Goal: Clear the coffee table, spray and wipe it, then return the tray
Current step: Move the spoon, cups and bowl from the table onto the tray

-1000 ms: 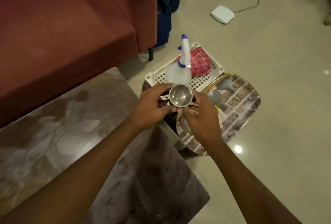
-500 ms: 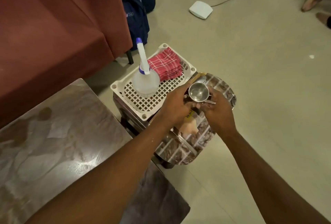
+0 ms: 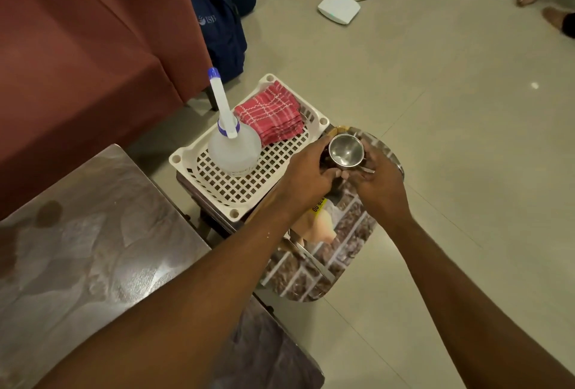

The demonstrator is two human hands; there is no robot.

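"What's on the arms?"
"Bare skin, as far up as I can see — left forearm (image 3: 217, 279), right forearm (image 3: 451, 279), left hand (image 3: 306, 170) and right hand (image 3: 378, 184) alike. A few pale specks dot the left forearm near the wrist."

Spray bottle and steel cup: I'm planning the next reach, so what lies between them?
Head view: between spray bottle and steel cup shows bare basket lattice, then the left hand gripping the cup.

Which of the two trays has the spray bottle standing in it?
The white perforated tray, where the spray bottle stands beside the red cloth; the brick-patterned tray holds neither.
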